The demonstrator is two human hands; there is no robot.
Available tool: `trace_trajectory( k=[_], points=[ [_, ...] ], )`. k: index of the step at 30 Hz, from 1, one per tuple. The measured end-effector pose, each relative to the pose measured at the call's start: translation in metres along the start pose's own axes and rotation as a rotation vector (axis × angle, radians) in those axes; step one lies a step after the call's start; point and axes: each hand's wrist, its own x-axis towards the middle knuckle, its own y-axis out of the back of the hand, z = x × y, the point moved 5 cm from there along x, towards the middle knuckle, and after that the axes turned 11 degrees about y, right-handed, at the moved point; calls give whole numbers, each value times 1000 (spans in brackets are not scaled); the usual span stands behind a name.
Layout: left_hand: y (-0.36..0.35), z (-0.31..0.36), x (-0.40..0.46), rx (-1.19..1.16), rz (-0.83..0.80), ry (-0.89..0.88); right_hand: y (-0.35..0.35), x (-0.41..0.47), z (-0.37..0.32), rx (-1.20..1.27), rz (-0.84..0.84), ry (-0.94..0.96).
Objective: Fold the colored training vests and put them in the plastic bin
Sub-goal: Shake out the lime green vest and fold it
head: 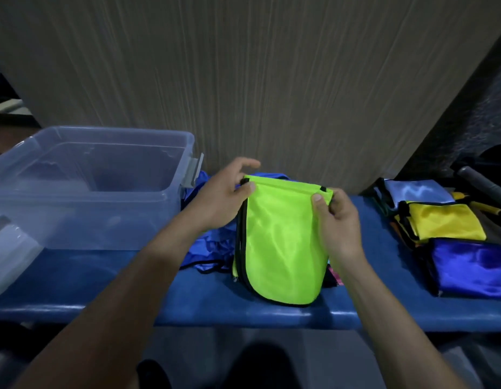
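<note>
Neon-green fabric edged in black, a folded training vest point(280, 242), is shown at the centre of the frame, held over a blue bench point(215, 307). Its upper left corner is pinched between the thumb and fingers of the left hand point(221, 197), whose index finger is raised clear of the cloth. Its upper right corner is gripped by the right hand point(337, 220), the thumb pressed on the front face and the fingers curled behind. The lower, rounded end of the vest is seen near the front edge of the bench.

A crumpled blue vest point(207, 248) is partly covered by the green one and by the left forearm. At the left of the frame a clear plastic bin point(84, 189) is set on the bench, its open top facing up; whether anything is held inside cannot be told. At the right of the frame three folded vests are laid out: a light blue vest point(417, 195) farthest back, a yellow vest point(443, 223) in the middle, and a dark blue vest point(473, 265) nearest. A ribbed grey wall panel point(243, 80) is seen behind the bench.
</note>
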Motion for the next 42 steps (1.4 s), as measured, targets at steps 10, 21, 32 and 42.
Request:
trace_trajectory(
  k=[10,21,32,42],
  points=[
    [-17,-29,42,-135,15,152,-12,-14,27,244,-188,-571],
    [0,-6,63,-486,-33,228,-3,7,-13,496,-146,-523],
    [-39,-82,86,-99,84,338,0,-12,53,-86,-243,-402],
    [-84,-5,13,416,-247,-292,27,-58,-4,-660,-650,322]
  ],
)
